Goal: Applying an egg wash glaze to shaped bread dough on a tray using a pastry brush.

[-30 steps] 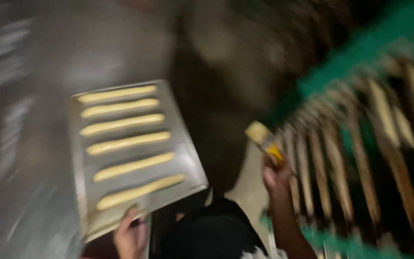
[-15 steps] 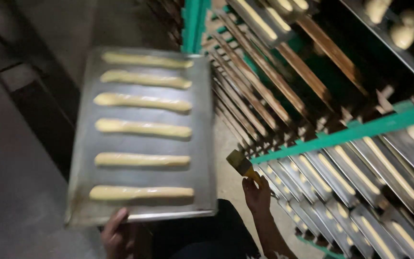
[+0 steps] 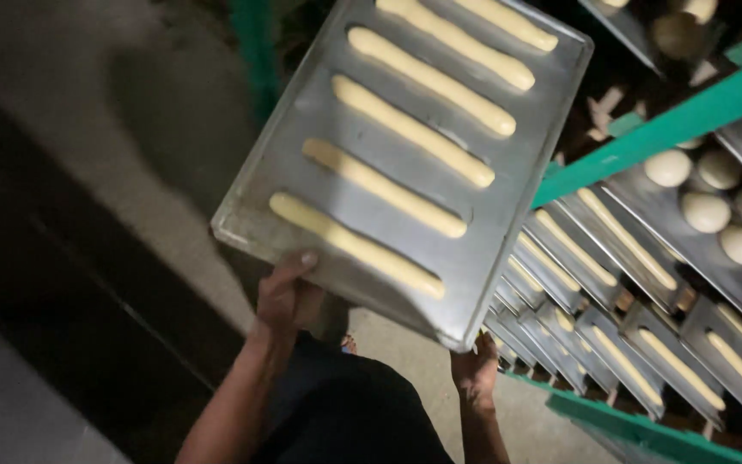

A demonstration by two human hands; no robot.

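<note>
Swung toward green rack — baking tray, long axis aimed up-right, gripped by both hands: left hand, right hand.

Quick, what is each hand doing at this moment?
Left hand: closed on the near edge of the metal tray of long dough strips.
Right hand: under the tray's near corner, supporting it; its fingers are hidden, so its grip cannot be told.

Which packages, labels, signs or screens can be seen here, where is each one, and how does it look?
None: no package, label, sign or screen shows.
What is there instead:
Metal tray, held tilted by the left hand and right hand, grey, with long pale dough sticks.
Green rack at the right, with more trays of long dough sticks and round dough balls.
</note>
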